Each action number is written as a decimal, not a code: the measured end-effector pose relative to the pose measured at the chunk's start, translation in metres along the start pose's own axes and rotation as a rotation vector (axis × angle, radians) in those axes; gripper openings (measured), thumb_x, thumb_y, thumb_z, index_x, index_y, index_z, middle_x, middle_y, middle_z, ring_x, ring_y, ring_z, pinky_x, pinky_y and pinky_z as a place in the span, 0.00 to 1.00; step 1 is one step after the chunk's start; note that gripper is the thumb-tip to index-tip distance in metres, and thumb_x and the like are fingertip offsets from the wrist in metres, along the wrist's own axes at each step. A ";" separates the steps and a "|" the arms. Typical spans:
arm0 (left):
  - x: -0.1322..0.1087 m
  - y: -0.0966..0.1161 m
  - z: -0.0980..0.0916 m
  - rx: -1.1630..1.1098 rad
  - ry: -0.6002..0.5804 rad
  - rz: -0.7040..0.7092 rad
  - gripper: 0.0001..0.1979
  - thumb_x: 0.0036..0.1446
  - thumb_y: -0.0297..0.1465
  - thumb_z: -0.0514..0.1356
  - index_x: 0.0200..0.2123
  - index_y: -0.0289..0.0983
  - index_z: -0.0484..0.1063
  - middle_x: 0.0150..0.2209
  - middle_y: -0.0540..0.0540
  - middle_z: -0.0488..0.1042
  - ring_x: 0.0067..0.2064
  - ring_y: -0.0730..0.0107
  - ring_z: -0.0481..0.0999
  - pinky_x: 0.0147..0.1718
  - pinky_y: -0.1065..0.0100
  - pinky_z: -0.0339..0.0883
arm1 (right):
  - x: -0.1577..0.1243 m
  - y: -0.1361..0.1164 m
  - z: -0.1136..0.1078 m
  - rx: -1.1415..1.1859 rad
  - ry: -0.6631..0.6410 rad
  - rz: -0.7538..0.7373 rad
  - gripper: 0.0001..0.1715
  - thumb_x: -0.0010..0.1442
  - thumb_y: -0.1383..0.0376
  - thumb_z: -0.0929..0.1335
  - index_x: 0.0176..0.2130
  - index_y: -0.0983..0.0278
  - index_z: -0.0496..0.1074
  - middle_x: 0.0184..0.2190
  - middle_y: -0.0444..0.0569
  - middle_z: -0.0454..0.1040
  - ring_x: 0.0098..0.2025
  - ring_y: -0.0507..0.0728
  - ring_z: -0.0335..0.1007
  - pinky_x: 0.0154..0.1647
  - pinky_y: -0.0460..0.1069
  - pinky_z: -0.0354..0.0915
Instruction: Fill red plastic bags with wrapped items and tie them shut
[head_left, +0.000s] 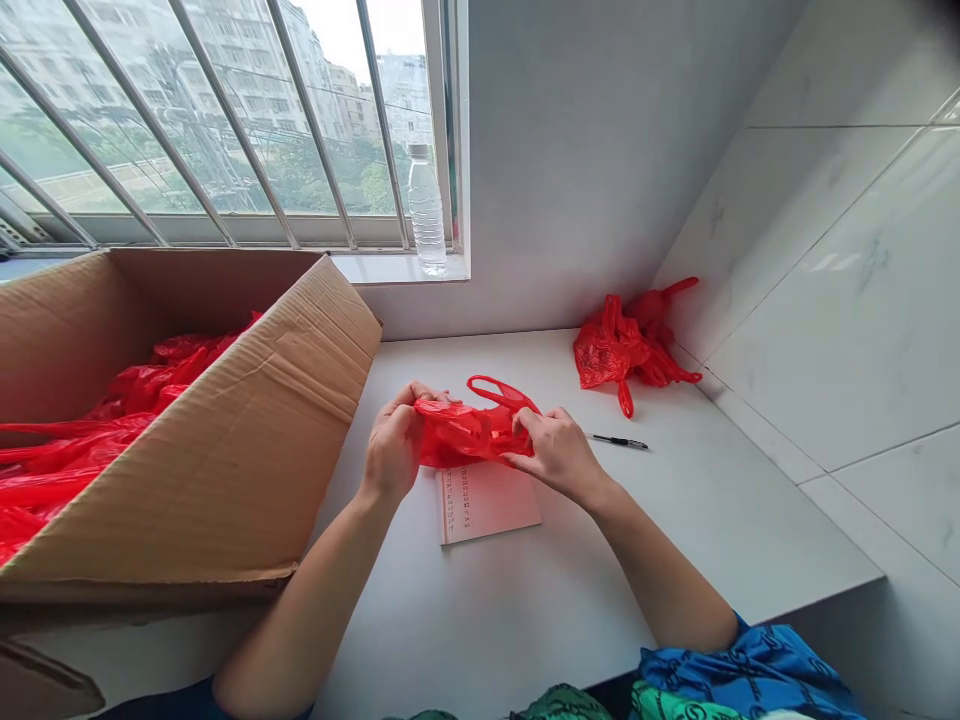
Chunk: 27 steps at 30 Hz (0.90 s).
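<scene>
Between my two hands a red plastic bag [472,432] is stretched out sideways, with one loop handle standing up at its top. My left hand [397,440] grips the bag's left end, fingers closed. The right end is pinched by my right hand [556,452], thumb below and fingers above. Under the bag lies a notepad [491,503] with writing down its left side; its upper part is hidden by the bag. A dark pen [619,441] rests on the table just beyond my right hand, its left end partly covered.
A cardboard box [300,410] full of red plastic bags [112,420] stands at the left on the white table [480,610]. Crumpled red bags [634,345] lie in the back right corner by the tiled wall. A water bottle [427,215] stands on the windowsill.
</scene>
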<state>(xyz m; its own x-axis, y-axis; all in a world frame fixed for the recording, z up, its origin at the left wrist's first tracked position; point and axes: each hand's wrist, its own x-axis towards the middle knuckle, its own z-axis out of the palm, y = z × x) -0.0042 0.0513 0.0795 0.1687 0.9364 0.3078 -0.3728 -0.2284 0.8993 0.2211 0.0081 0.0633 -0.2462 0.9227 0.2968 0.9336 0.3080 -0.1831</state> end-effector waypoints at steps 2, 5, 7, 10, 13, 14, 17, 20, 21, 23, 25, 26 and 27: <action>-0.001 0.000 -0.001 0.004 -0.033 -0.004 0.03 0.51 0.28 0.50 0.25 0.39 0.60 0.24 0.50 0.65 0.28 0.69 0.66 0.35 0.64 0.65 | 0.000 0.000 -0.002 -0.049 -0.052 0.023 0.26 0.58 0.50 0.73 0.48 0.64 0.69 0.37 0.50 0.79 0.34 0.58 0.70 0.43 0.52 0.60; -0.005 0.006 -0.001 0.378 -0.103 0.046 0.10 0.57 0.32 0.48 0.24 0.39 0.61 0.19 0.52 0.58 0.23 0.70 0.59 0.28 0.66 0.59 | 0.001 0.002 -0.004 -0.123 -0.180 0.093 0.44 0.54 0.48 0.74 0.62 0.64 0.62 0.40 0.54 0.78 0.41 0.63 0.74 0.50 0.56 0.60; -0.009 0.015 0.002 0.844 -0.088 0.160 0.13 0.61 0.37 0.52 0.26 0.39 0.67 0.19 0.52 0.61 0.22 0.71 0.58 0.28 0.66 0.58 | 0.002 0.002 -0.007 -0.121 -0.301 0.150 0.57 0.50 0.47 0.75 0.68 0.64 0.54 0.40 0.55 0.78 0.42 0.65 0.75 0.48 0.57 0.62; -0.017 0.024 0.015 1.282 -0.129 0.418 0.12 0.63 0.39 0.56 0.33 0.41 0.75 0.28 0.50 0.74 0.27 0.69 0.68 0.40 0.62 0.64 | 0.005 0.000 -0.012 -0.095 -0.385 0.131 0.63 0.49 0.47 0.76 0.71 0.61 0.47 0.54 0.61 0.73 0.43 0.66 0.76 0.38 0.53 0.65; -0.024 0.017 0.028 1.288 -0.453 0.548 0.13 0.67 0.33 0.51 0.43 0.45 0.76 0.42 0.49 0.79 0.42 0.66 0.77 0.57 0.58 0.59 | 0.012 -0.002 -0.014 -0.098 -0.290 0.013 0.44 0.59 0.53 0.71 0.68 0.58 0.56 0.59 0.58 0.70 0.43 0.62 0.76 0.37 0.52 0.65; -0.025 0.010 0.029 1.286 -0.538 0.527 0.14 0.68 0.32 0.50 0.44 0.46 0.76 0.43 0.49 0.79 0.45 0.66 0.77 0.60 0.56 0.56 | 0.016 -0.002 -0.014 -0.101 -0.245 -0.023 0.35 0.63 0.55 0.69 0.66 0.59 0.61 0.55 0.55 0.74 0.43 0.61 0.76 0.39 0.52 0.65; -0.021 -0.016 0.022 1.408 -0.524 0.346 0.17 0.69 0.33 0.47 0.40 0.43 0.77 0.35 0.47 0.80 0.38 0.63 0.79 0.61 0.52 0.54 | 0.028 0.000 -0.007 -0.150 -0.182 -0.052 0.20 0.71 0.59 0.60 0.54 0.62 0.73 0.39 0.53 0.80 0.42 0.60 0.76 0.50 0.54 0.63; -0.013 -0.036 0.006 1.618 -0.382 0.134 0.23 0.70 0.34 0.42 0.33 0.40 0.75 0.24 0.47 0.77 0.26 0.64 0.75 0.55 0.51 0.57 | 0.037 0.004 0.001 -0.250 -0.252 0.131 0.25 0.72 0.54 0.58 0.43 0.66 0.77 0.35 0.57 0.79 0.39 0.61 0.77 0.46 0.54 0.63; -0.010 -0.040 0.000 1.666 -0.349 0.070 0.23 0.70 0.34 0.41 0.33 0.40 0.74 0.22 0.47 0.76 0.25 0.64 0.74 0.52 0.52 0.59 | 0.038 0.006 0.003 -0.267 -0.288 0.209 0.25 0.70 0.51 0.60 0.42 0.66 0.76 0.37 0.59 0.79 0.38 0.62 0.77 0.42 0.54 0.64; -0.008 -0.043 -0.008 1.708 -0.313 -0.027 0.20 0.69 0.35 0.44 0.35 0.40 0.74 0.23 0.46 0.77 0.26 0.61 0.75 0.45 0.55 0.60 | 0.038 0.008 0.004 -0.246 -0.369 0.296 0.23 0.64 0.50 0.67 0.48 0.64 0.73 0.43 0.59 0.77 0.40 0.63 0.76 0.38 0.52 0.64; -0.007 -0.042 -0.013 1.725 -0.328 -0.089 0.14 0.66 0.39 0.51 0.39 0.41 0.73 0.27 0.45 0.79 0.29 0.58 0.77 0.41 0.57 0.59 | 0.035 0.011 0.003 -0.184 -0.459 0.295 0.31 0.55 0.52 0.73 0.55 0.61 0.69 0.49 0.57 0.74 0.44 0.64 0.75 0.39 0.52 0.64; -0.007 -0.041 -0.014 1.744 -0.352 -0.121 0.13 0.64 0.41 0.54 0.42 0.41 0.72 0.29 0.44 0.80 0.31 0.57 0.77 0.41 0.57 0.58 | 0.033 0.013 0.002 -0.151 -0.499 0.283 0.37 0.51 0.54 0.75 0.57 0.59 0.67 0.50 0.56 0.73 0.46 0.64 0.75 0.40 0.53 0.64; -0.008 -0.040 -0.015 1.769 -0.378 -0.156 0.15 0.62 0.44 0.58 0.45 0.41 0.72 0.31 0.43 0.80 0.32 0.56 0.78 0.41 0.56 0.58 | 0.032 0.015 0.001 -0.120 -0.532 0.273 0.41 0.49 0.56 0.75 0.59 0.58 0.64 0.52 0.55 0.72 0.47 0.64 0.74 0.42 0.53 0.64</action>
<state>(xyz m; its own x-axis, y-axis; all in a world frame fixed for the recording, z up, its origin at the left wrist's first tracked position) -0.0043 0.0575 0.0362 0.3725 0.9279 0.0168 0.9246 -0.3726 0.0790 0.2266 0.0425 0.0694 -0.0614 0.9636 -0.2602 0.9965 0.0445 -0.0703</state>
